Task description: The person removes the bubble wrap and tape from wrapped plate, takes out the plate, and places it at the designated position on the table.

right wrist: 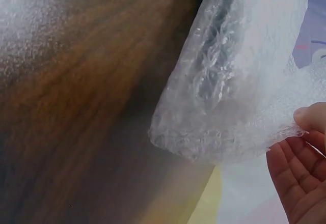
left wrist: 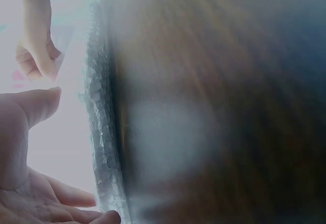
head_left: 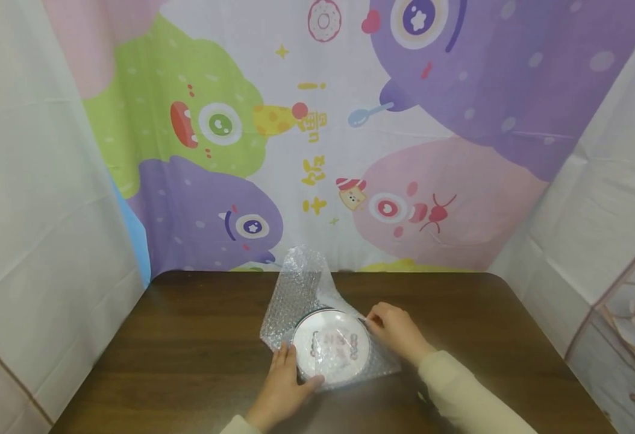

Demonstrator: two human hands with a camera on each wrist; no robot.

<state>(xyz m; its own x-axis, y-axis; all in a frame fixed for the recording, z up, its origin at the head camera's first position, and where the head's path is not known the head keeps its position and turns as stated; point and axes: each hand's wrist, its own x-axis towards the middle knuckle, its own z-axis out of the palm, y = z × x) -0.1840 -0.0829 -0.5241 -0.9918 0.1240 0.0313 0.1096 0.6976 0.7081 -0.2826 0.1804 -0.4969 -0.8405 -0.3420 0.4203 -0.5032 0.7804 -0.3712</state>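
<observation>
A round white plate (head_left: pixel 332 348) with a printed face-like pattern and a dark rim lies on bubble wrap (head_left: pixel 294 295), partly covered by a clear layer. My left hand (head_left: pixel 285 383) rests at the plate's left front edge, its fingers on the wrap and its thumb over the rim. In the left wrist view, the left hand (left wrist: pixel 30 178) has thumb and fingers spread apart beside the wrap's edge. At the plate's right side my right hand (head_left: pixel 396 330) pinches an edge of the bubble wrap. The right wrist view shows that wrap (right wrist: pixel 229 117) between thumb and fingertips.
Everything lies on a dark brown wooden table (head_left: pixel 198 361). A printed curtain (head_left: pixel 317 138) with cartoon monsters hangs behind its far edge. Pale cloth walls (head_left: pixel 41 181) stand at the left and right. One flap of the wrap reaches up to the curtain.
</observation>
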